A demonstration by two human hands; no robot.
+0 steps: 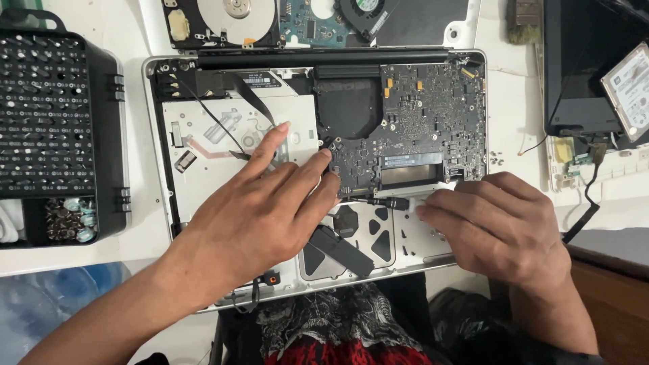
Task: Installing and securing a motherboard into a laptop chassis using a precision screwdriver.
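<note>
An opened silver laptop (pixel 157 135) lies bottom-up in front of me, its dark mainboard (pixel 426 122) and round fan (pixel 351 108) exposed at the upper right. My left hand (pixel 260 209) rests flat over the middle of the case, fingers spread, fingertips touching the mainboard's left edge and the silver optical drive (pixel 203 142). My right hand (pixel 497 226) is closed around a small black screwdriver (pixel 385 201) lying nearly level, its tip pointing left toward my left fingertips at the mainboard's lower edge.
A black case of screwdriver bits (pixel 47 115) with a compartment of screws stands at the left. An open hard drive (pixel 223 20) and a loose board lie above the laptop. A black device (pixel 581 67) with another drive (pixel 629 88) sits at the right.
</note>
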